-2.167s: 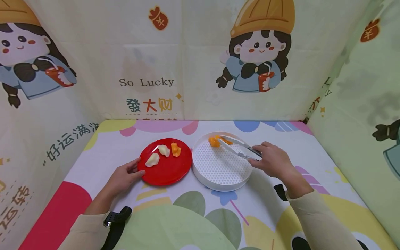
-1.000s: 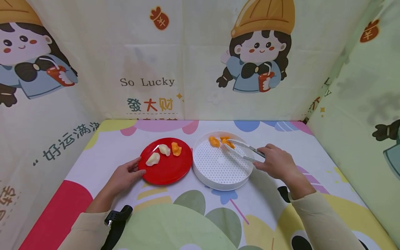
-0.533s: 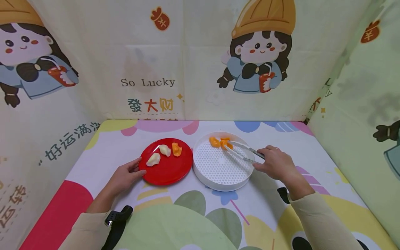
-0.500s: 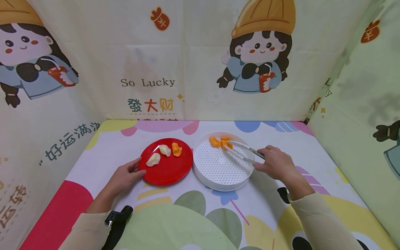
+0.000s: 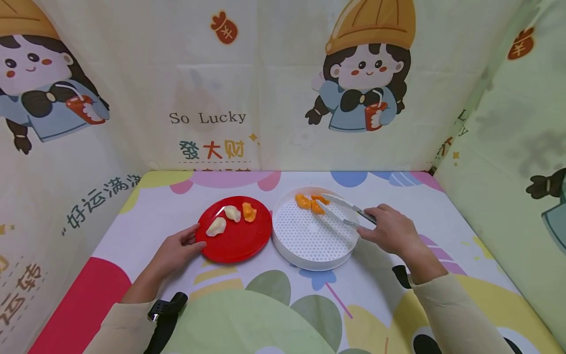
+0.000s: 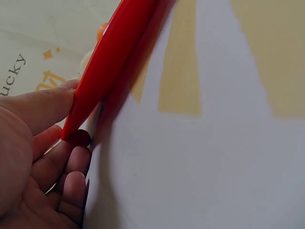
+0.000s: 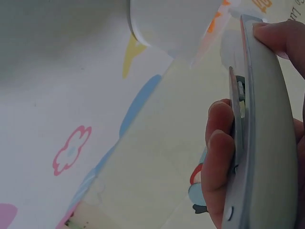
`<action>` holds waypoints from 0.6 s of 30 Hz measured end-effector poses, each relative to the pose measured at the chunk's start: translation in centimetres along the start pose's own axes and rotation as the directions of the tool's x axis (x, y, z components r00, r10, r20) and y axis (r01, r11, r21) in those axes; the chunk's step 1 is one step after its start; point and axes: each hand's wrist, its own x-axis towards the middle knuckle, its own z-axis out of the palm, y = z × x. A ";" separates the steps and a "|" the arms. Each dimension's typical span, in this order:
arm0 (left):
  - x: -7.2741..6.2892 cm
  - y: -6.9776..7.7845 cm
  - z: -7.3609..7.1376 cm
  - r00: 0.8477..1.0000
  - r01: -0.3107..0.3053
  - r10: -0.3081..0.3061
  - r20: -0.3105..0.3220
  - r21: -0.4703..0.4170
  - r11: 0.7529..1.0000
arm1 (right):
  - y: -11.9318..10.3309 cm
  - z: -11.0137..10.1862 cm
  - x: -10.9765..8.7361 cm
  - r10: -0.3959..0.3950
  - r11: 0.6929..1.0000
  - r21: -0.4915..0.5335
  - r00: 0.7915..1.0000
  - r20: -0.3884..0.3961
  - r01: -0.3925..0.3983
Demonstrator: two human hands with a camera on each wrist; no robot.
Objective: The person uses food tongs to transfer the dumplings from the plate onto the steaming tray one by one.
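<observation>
Head view, right hand (image 5: 389, 229) gripping tongs (image 5: 358, 210), contact with orange pieces (image 5: 316, 207) unclear

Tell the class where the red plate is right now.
In the head view, the red plate is left of centre, close beside the left side of the round white tray, with the left hand holding its left edge.

Head view forward and down, wrist close-ups

A cream backdrop (image 5: 283, 88) bears 2 orange-hatted cartoon figures (image 5: 363, 98), 2 red pouches (image 5: 224, 28) and "So Lucky" lettering (image 5: 208, 117); below it spreads a white tablecloth (image 5: 146, 221) printed with coloured shapes (image 5: 349, 178).
</observation>
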 end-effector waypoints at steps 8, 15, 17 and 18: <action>0.0 -0.1 -0.1 1.000 -0.005 0.005 0.002 -0.002 1.000 | -0.7 0.2 0.1 0.015 0.999 0.043 1.000 -0.020 -0.014; 0.1 -0.2 0.0 1.000 -0.001 0.001 -0.001 0.002 1.000 | -1.0 0.7 0.2 -0.030 0.991 0.126 0.993 -0.112 0.045; 0.1 -0.2 0.0 1.000 -0.004 0.004 -0.002 0.009 1.000 | -1.3 0.9 0.3 -0.047 0.987 0.147 0.990 -0.134 0.067; 0.1 -0.2 0.0 1.000 -0.001 0.001 -0.003 0.009 1.000 | -1.5 0.9 0.3 -0.055 0.985 0.154 0.988 -0.142 0.077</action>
